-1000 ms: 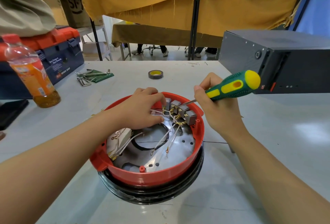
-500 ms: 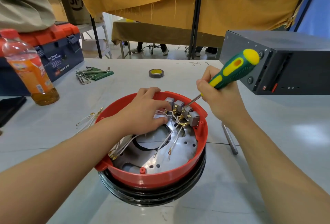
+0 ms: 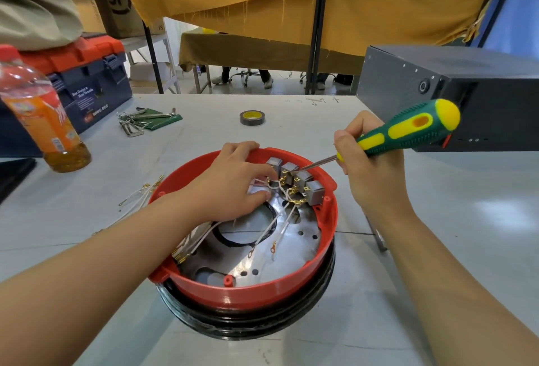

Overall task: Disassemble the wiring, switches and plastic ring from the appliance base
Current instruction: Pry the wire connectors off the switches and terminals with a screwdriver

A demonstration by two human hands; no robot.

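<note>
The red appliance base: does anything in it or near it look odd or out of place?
Several white wires inside the red appliance base lie loose, their ring terminals joined to nothing. More loose wires lie on the table left of it. This fits disassembly; no damage shows.

The scene is brightly and evenly lit from overhead. A pale glare patch lies on the tabletop (image 3: 495, 214) at the right, and the metal plate (image 3: 291, 252) inside the red ring (image 3: 256, 290) gives soft reflections. Shadows fall short and diffuse beneath the forearms and the ring. Wide-angle distortion bends straight lines toward the edges. Focus is mostly sharp, softening slightly toward the corners.
</note>
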